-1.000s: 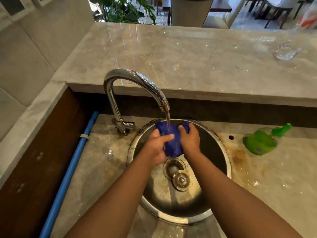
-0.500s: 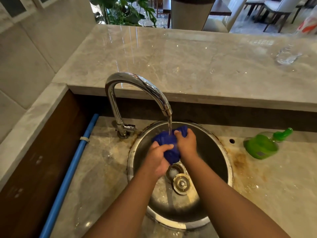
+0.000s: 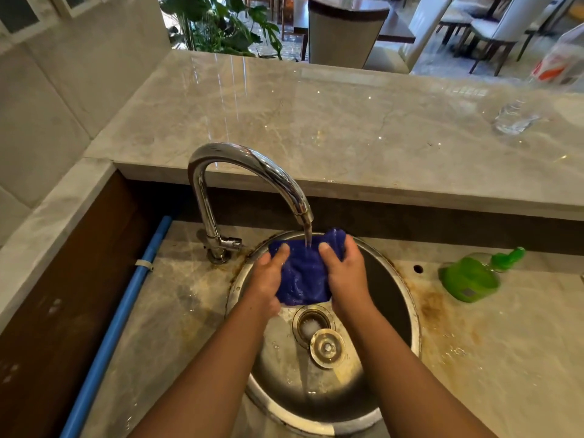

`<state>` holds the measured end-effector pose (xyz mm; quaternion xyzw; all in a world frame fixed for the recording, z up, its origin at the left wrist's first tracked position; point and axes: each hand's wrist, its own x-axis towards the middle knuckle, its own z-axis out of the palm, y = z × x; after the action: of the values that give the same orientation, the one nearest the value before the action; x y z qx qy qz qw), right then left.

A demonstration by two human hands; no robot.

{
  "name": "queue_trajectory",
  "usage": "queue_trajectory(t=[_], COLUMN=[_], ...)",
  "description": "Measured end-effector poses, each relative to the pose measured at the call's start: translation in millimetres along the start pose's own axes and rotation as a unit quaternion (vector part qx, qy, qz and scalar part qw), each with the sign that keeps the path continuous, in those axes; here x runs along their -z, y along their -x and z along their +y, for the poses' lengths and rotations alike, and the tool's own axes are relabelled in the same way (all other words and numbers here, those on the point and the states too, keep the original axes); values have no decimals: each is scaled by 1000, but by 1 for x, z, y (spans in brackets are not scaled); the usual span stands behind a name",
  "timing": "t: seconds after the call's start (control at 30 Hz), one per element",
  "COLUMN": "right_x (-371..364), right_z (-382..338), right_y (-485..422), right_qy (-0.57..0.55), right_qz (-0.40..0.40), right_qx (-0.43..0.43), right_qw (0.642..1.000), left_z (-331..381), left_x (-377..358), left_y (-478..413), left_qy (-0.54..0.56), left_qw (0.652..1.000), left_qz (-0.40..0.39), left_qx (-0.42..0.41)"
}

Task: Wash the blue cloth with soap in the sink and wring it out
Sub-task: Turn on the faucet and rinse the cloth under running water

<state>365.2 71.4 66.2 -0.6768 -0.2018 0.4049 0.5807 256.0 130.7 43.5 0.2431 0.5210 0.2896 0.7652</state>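
Since half a second ago the cloth [image 3: 303, 276] has gone from a tight wad to a flatter sheet, spread between hands that have drawn a little apart. It hangs over the sink [image 3: 407, 295], just under the tap [image 3: 249, 162], and the stream [image 3: 308, 237] lands on its upper edge between the two thumbs. The left hand [image 3: 268, 279] grips the cloth's left side, thumb laid over the front and fingers curled behind it. The right hand [image 3: 344, 276] holds the right side the same way, with a corner of cloth poking up past its knuckles. The fingers behind the fabric are mostly hidden, so how far they wrap I cannot tell. Below, the drain [image 3: 311, 324] is open, its plug [image 3: 327, 347] lying just beside it. The soap [image 3: 471, 278], a green bottle, lies on its side on the counter to the right, well apart from the sink. Soaked, the cloth looks soft, limp and heavier than when dry. With soap on it, it would likely turn slick, so a full-hand hold at each end should serve better than a fingertip pinch. For wringing, gathering it into a roll and taking both ends firmly seems the surest hold. No suds show on it, so whether it has been soaped I cannot say.
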Motion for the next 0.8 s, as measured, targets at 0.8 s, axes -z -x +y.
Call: queue_trajectory(t=[0.8], right_x=[3], right_z=[47], right_y=[-5], right_qy=[-328], right_qz=[-82], right_qx=[-329], right_qw=[882], left_z=[4], left_x=[8], left_y=[17], left_qy=[-164], left_qw=[983], left_qz=[-21], left_qx=[-76])
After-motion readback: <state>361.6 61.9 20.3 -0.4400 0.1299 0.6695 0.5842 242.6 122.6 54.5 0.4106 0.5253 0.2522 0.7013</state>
